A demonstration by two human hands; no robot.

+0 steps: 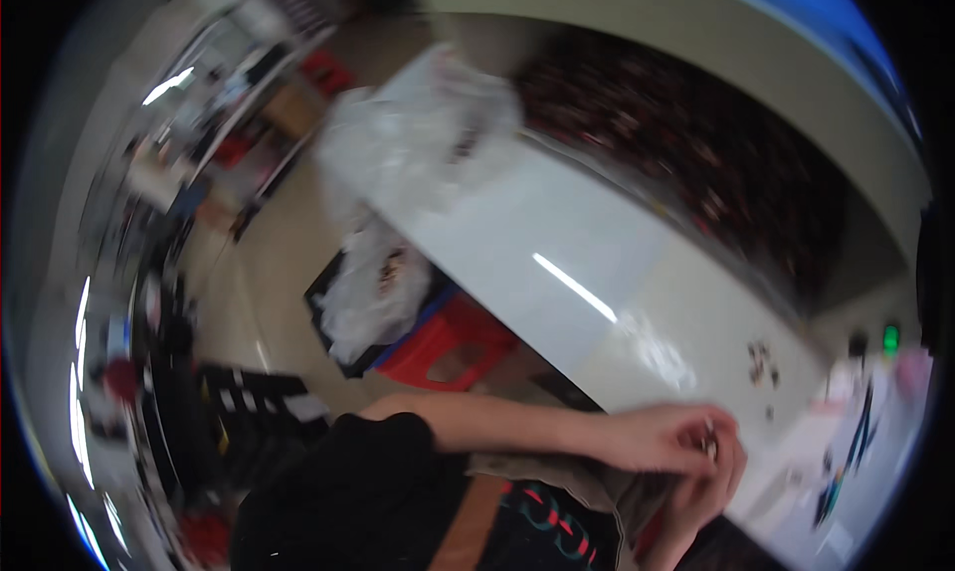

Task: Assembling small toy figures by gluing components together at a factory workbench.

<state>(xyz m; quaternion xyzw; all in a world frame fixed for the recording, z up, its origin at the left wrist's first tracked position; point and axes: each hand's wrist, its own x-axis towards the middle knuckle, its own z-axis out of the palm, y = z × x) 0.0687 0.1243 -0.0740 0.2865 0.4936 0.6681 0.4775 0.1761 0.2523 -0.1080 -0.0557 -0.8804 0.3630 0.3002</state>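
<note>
Over the near edge of the white table, my left hand point(665, 438) and my right hand point(708, 491) meet, fingers curled toward each other. A small pale piece point(710, 448) shows between the fingers, too blurred to name. Both hands look closed around it, though the right fingers are partly hidden. On the tabletop just beyond them lies a loose cluster of small brownish pieces point(762, 362), with one more piece point(769, 413) nearer to my hands.
A long white table point(517, 243) runs toward the far left, a clear plastic bag point(418, 133) at its far end. Beside it, another plastic bag point(373, 302) sits above a red crate point(448, 347). Behind the table lies a dark reddish mass of small pieces point(676, 133).
</note>
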